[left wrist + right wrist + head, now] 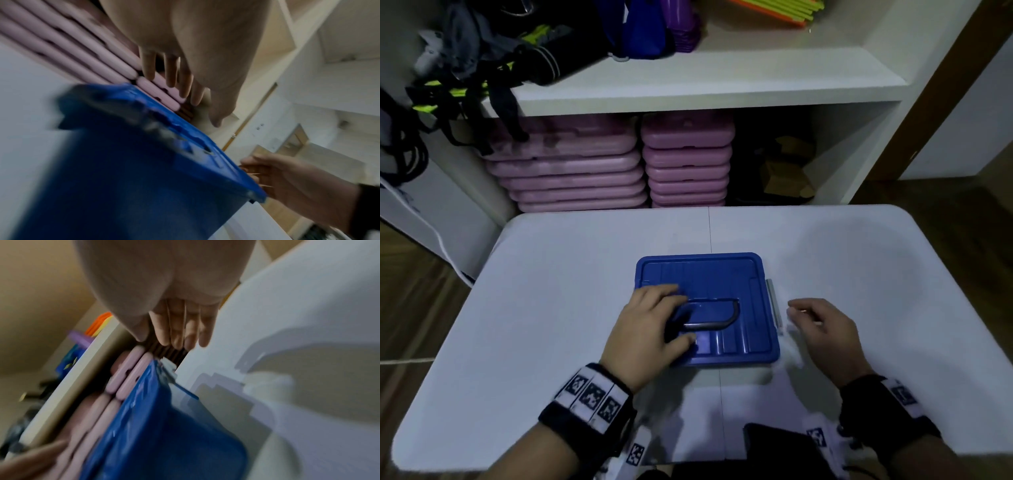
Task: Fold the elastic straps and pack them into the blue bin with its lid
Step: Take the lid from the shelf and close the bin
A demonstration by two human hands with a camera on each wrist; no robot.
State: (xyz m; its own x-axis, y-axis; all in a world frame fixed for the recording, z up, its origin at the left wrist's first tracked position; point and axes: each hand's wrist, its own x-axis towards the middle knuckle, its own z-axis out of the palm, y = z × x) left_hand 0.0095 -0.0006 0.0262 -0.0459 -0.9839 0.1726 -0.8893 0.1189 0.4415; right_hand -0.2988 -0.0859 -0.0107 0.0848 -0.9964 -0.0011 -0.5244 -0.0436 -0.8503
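Observation:
The blue bin [756, 353] stands in the middle of the white table [551, 291] with its blue lid [709, 274] on top. A grey handle [722, 320] lies flat on the lid, and a grey latch [773, 301] runs along its right edge. My left hand [654, 318] hovers over the lid's left part beside the handle. Its fingers [170, 73] are straight and loose and hold nothing. My right hand [822, 325] is just right of the bin, off it, with loosely curled, empty fingers [180, 327]. No strap shows on the table; the bin's inside is hidden.
Behind the table is a white shelf unit [705, 89] with stacks of pink cases [571, 171] below it. Black and neon-yellow strappy gear [448, 89] hangs off its left end. A dark object [774, 442] lies at the table's near edge.

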